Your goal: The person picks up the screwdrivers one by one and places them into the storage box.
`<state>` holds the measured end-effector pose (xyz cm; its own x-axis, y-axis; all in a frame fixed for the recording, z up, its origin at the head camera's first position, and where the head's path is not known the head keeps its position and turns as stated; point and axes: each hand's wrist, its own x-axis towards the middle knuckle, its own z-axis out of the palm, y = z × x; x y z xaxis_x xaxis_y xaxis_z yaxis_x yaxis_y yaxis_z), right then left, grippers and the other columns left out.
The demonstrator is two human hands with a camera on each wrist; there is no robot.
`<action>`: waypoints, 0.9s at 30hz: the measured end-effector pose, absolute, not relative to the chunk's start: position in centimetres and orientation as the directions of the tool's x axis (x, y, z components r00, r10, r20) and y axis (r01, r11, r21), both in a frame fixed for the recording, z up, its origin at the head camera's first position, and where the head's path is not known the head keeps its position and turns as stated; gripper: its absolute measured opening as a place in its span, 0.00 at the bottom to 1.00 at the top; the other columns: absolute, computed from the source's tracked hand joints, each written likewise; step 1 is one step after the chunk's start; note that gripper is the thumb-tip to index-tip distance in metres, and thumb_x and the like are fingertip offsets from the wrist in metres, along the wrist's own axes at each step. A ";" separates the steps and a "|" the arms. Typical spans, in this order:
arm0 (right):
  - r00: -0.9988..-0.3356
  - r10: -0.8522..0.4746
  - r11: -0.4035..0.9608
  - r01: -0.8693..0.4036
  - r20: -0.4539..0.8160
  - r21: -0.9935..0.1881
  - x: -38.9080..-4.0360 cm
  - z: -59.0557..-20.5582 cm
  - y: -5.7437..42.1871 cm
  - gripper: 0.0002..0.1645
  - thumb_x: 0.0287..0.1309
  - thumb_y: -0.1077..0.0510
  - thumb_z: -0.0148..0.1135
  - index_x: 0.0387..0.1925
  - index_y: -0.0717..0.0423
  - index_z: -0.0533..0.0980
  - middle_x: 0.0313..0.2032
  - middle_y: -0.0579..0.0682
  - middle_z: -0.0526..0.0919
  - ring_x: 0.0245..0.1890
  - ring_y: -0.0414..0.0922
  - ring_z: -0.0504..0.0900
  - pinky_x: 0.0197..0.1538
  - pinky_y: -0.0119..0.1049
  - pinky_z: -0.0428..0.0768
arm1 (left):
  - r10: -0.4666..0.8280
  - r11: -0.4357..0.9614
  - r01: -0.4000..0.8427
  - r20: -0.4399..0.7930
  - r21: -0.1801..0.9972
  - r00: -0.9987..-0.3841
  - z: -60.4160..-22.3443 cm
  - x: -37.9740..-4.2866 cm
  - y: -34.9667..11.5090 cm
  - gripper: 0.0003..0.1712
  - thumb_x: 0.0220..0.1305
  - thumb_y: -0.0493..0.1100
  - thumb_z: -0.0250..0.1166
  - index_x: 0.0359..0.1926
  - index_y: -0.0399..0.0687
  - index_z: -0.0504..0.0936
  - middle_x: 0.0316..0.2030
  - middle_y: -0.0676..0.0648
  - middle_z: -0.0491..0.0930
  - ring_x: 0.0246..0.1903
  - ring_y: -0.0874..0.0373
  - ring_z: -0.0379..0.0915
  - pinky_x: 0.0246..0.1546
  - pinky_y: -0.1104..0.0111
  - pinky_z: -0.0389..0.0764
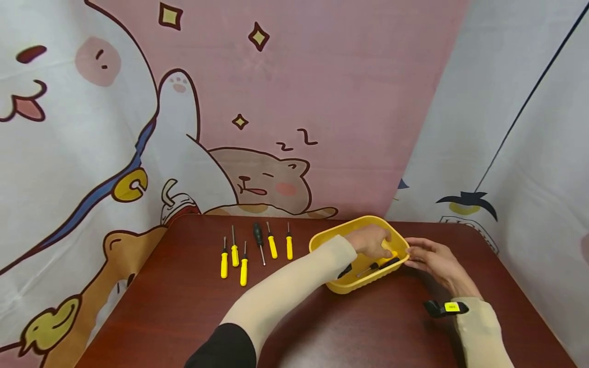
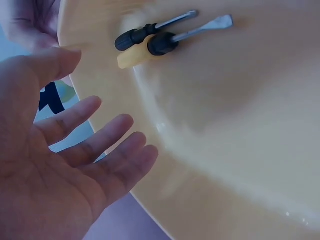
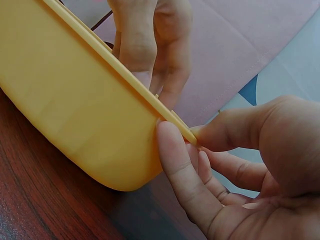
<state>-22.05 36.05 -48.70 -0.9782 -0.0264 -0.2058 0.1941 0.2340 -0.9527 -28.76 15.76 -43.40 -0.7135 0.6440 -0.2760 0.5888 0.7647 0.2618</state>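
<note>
A yellow plastic basket point(image 1: 338, 288) stands on the table, and my left hand point(image 1: 370, 241) reaches over its rim into it. In the left wrist view that hand has its fingers spread loosely, with nothing in them. Two screwdrivers lie inside near the basket's end: one with a black handle point(image 2: 135, 37) and one with a yellow-and-black handle point(image 2: 162, 44). My right hand point(image 1: 434, 260) is at the basket's right end. Seen from the right wrist, its thumb and fingers point(image 3: 175, 150) pinch the rim at the corner.
Left of the basket, several yellow-handled screwdrivers point(image 1: 244, 271) and one dark-handled screwdriver point(image 1: 258, 235) lie spread on the brown table point(image 1: 184, 301). A printed cloth point(image 1: 359, 102) hangs right behind the table's far edge.
</note>
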 end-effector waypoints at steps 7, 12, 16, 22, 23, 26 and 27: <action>-0.981 -0.023 0.231 0.183 -0.193 -0.956 -22.1 -48.7 36.0 0.34 0.74 0.59 0.58 0.74 0.68 0.61 0.63 0.70 0.70 0.41 0.38 0.87 0.50 0.38 0.87 | 0.656 0.755 0.617 -0.235 0.222 -0.717 -43.0 -28.4 15.2 0.34 0.69 0.66 0.62 0.72 0.66 0.71 0.68 0.62 0.72 0.60 0.68 0.70 0.66 0.76 0.70; -0.980 -0.020 0.231 0.189 -0.199 -0.954 -22.1 -48.7 35.9 0.34 0.74 0.58 0.58 0.74 0.67 0.61 0.63 0.68 0.71 0.42 0.38 0.87 0.50 0.38 0.87 | 0.669 0.743 0.638 -0.198 0.203 -0.716 -42.5 -28.3 14.5 0.37 0.68 0.70 0.60 0.74 0.67 0.68 0.72 0.59 0.68 0.67 0.66 0.67 0.69 0.73 0.69; -0.978 -0.021 0.223 0.196 -0.205 -0.955 -22.1 -48.7 36.0 0.35 0.73 0.58 0.59 0.74 0.67 0.61 0.59 0.62 0.75 0.42 0.39 0.87 0.50 0.37 0.87 | 0.678 0.734 0.644 -0.176 0.214 -0.714 -42.0 -28.2 13.7 0.39 0.67 0.72 0.58 0.75 0.68 0.66 0.76 0.58 0.62 0.72 0.63 0.62 0.72 0.69 0.68; -0.978 -0.022 0.220 0.196 -0.206 -0.956 -22.1 -48.8 36.1 0.35 0.73 0.58 0.59 0.74 0.68 0.60 0.59 0.62 0.74 0.42 0.39 0.87 0.51 0.38 0.87 | 0.684 0.725 0.654 -0.124 0.213 -0.719 -41.7 -28.0 12.5 0.43 0.66 0.76 0.56 0.77 0.70 0.62 0.76 0.57 0.61 0.74 0.58 0.58 0.74 0.62 0.67; -0.978 -0.020 0.220 0.197 -0.207 -0.955 -22.1 -48.8 36.1 0.35 0.73 0.58 0.59 0.74 0.68 0.61 0.61 0.64 0.73 0.42 0.39 0.87 0.51 0.39 0.87 | 0.688 0.722 0.661 -0.109 0.205 -0.717 -41.6 -28.0 12.3 0.44 0.65 0.77 0.55 0.77 0.69 0.62 0.76 0.56 0.61 0.74 0.57 0.58 0.74 0.61 0.67; -0.977 -0.017 0.222 0.202 -0.211 -0.954 -22.1 -48.8 36.0 0.35 0.73 0.58 0.59 0.74 0.67 0.61 0.63 0.68 0.70 0.42 0.39 0.87 0.51 0.39 0.87 | 0.697 0.713 0.679 -0.071 0.171 -0.714 -41.6 -28.0 11.7 0.45 0.65 0.78 0.53 0.78 0.69 0.61 0.75 0.55 0.62 0.75 0.56 0.56 0.75 0.58 0.66; -0.977 -0.016 0.221 0.204 -0.213 -0.954 -22.1 -48.8 36.0 0.35 0.73 0.58 0.59 0.74 0.67 0.61 0.64 0.68 0.70 0.42 0.39 0.87 0.51 0.39 0.87 | 0.698 0.713 0.683 -0.061 0.161 -0.714 -41.6 -28.1 11.5 0.46 0.65 0.79 0.52 0.78 0.69 0.60 0.74 0.55 0.62 0.75 0.56 0.56 0.75 0.58 0.65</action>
<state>-22.10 36.01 -48.84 -0.9770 -0.0159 -0.2127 0.2041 0.2214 -0.9536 -28.06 11.47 -41.58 -0.7139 0.6976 -0.0607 0.6828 0.7128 0.1606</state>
